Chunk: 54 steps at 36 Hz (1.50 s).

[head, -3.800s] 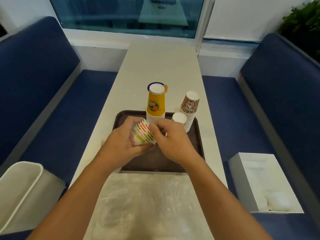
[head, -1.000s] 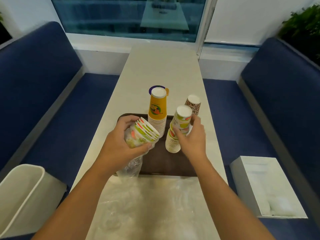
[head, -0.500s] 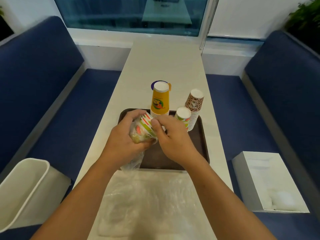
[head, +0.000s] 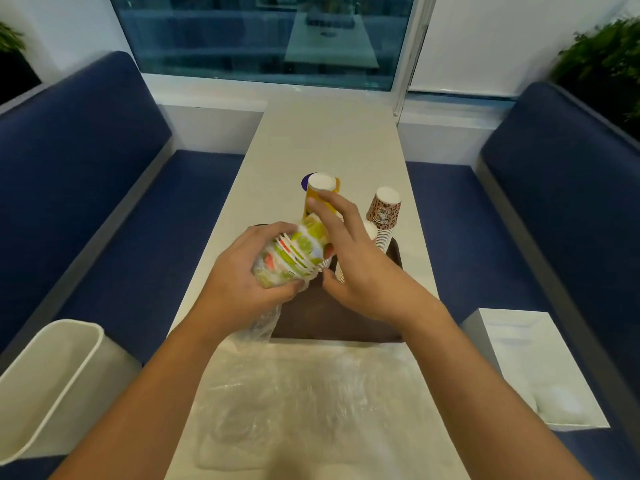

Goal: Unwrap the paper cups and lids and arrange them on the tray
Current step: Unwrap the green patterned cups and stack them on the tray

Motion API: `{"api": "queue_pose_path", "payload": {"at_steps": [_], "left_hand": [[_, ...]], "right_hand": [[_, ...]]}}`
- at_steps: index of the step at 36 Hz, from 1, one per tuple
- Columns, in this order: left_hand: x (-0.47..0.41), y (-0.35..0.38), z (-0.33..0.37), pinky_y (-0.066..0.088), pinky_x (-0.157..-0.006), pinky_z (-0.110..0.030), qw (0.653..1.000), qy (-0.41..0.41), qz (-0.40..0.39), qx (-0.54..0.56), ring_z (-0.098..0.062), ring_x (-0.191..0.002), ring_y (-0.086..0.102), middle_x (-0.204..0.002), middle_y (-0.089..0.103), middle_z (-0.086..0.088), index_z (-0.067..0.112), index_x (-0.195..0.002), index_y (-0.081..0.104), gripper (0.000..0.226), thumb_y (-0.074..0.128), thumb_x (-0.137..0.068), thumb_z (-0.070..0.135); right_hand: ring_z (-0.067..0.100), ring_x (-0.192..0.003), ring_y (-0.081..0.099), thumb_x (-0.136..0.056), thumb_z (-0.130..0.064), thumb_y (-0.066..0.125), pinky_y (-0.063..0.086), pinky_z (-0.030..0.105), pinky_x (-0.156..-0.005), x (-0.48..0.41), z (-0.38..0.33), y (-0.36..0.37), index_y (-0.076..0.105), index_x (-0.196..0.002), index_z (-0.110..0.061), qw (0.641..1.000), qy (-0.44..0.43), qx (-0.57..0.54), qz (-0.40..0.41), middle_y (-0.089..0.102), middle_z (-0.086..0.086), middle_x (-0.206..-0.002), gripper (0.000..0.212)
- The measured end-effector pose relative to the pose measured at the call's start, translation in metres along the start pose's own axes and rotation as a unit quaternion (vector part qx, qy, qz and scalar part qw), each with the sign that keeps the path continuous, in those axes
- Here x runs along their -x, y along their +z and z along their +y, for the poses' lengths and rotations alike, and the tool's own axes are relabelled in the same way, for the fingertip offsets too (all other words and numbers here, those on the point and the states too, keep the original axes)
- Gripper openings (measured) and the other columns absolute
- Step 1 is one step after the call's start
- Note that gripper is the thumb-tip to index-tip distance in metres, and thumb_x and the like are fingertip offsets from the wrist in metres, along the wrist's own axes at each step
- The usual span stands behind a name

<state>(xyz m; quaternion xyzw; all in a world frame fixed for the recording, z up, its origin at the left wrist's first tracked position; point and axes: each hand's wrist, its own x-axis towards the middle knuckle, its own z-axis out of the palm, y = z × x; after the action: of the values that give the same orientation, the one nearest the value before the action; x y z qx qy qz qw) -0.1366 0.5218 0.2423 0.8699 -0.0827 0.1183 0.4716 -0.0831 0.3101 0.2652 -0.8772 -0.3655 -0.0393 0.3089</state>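
Brown tray [head: 311, 320] on the white worktop [head: 329, 140], straight ahead. At its far end, three upside-down stacks of cups: yellow stack [head: 317, 199] on the left, brown spotted stack [head: 384, 216] on the right, and a short stack [head: 372, 232] just in front of that one, mostly hidden behind the right grip [head: 360, 268].

Held above the tray in the left grip [head: 239, 282]: fruit-print cup stack [head: 294, 258], lying on its side, rims toward the right, its other end inside clear plastic wrap [head: 263, 323]. Left grip curled round the wrapped end, loose wrap hanging down below it. Right grip wide, fingers spread over the open end of that stack, thumb near the rims. Cannot tell if touching.

Flat clear plastic sheets [head: 304, 393] on the near worktop. White bin [head: 52, 375] at the left and white box [head: 536, 368] at the right, both beside the worktop.
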Motion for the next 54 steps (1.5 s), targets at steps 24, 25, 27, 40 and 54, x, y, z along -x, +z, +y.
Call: {"api": "queue_pose_path", "payload": {"at_steps": [24, 25, 27, 40, 54], "left_hand": [[-0.025, 0.038, -0.027, 0.054, -0.082, -0.007, 0.994, -0.102, -0.007, 0.034, 0.012, -0.114, 0.056, -0.121, 0.052, 0.041, 0.053, -0.127, 0.041, 0.076, 0.093, -0.072, 0.041], [-0.025, 0.039, -0.027, 0.054, -0.083, -0.008, 0.994, -0.103, -0.009, 0.030, 0.011, -0.114, 0.056, -0.121, 0.052, 0.041, 0.053, -0.127, 0.041, 0.076, 0.093, -0.073, 0.042], [-0.027, 0.040, -0.029, 0.053, -0.084, -0.009, 0.994, -0.103, -0.013, 0.023, 0.011, -0.114, 0.056, -0.122, 0.051, 0.042, 0.055, -0.127, 0.041, 0.076, 0.092, -0.073, 0.043], [-0.015, 0.035, -0.020, 0.055, -0.081, -0.011, 0.995, -0.091, -0.008, 0.032, 0.003, -0.111, 0.061, -0.120, 0.056, 0.034, 0.052, -0.128, 0.044, 0.077, 0.094, -0.072, 0.036], [0.004, 0.025, -0.012, 0.052, -0.084, -0.009, 0.999, -0.035, -0.010, 0.000, 0.002, -0.116, 0.058, -0.129, 0.055, 0.026, 0.048, -0.138, 0.049, 0.072, 0.090, -0.079, 0.039]], "right_hand": [[0.006, -0.118, 0.055, -0.090, -0.039, 0.078, 0.049, 0.033, -0.100, 0.005, 0.098, 0.083, 0.034, -0.143, -0.036, 0.889, 0.372, -0.187, 0.190, 0.050, -0.020, -0.129, 0.069], [0.010, -0.124, 0.056, -0.090, -0.037, 0.078, 0.048, 0.032, -0.101, 0.007, 0.100, 0.086, 0.033, -0.145, -0.036, 0.887, 0.380, -0.190, 0.183, 0.050, -0.019, -0.133, 0.072], [0.014, -0.138, 0.048, -0.088, -0.032, 0.081, 0.042, 0.032, -0.106, 0.008, 0.099, 0.088, 0.030, -0.149, -0.037, 0.887, 0.377, -0.174, 0.202, 0.043, -0.015, -0.149, 0.080], [0.010, -0.091, 0.057, -0.107, -0.021, 0.052, 0.051, 0.034, -0.076, -0.006, 0.014, 0.046, 0.064, -0.100, -0.013, 0.978, 0.090, -0.165, 0.095, 0.062, -0.002, -0.098, 0.016], [0.007, -0.128, 0.047, -0.094, -0.002, 0.061, 0.044, 0.014, -0.101, 0.006, 0.011, 0.011, 0.048, -0.141, -0.018, 0.986, 0.067, -0.129, 0.081, 0.033, -0.003, -0.148, 0.051]]}}
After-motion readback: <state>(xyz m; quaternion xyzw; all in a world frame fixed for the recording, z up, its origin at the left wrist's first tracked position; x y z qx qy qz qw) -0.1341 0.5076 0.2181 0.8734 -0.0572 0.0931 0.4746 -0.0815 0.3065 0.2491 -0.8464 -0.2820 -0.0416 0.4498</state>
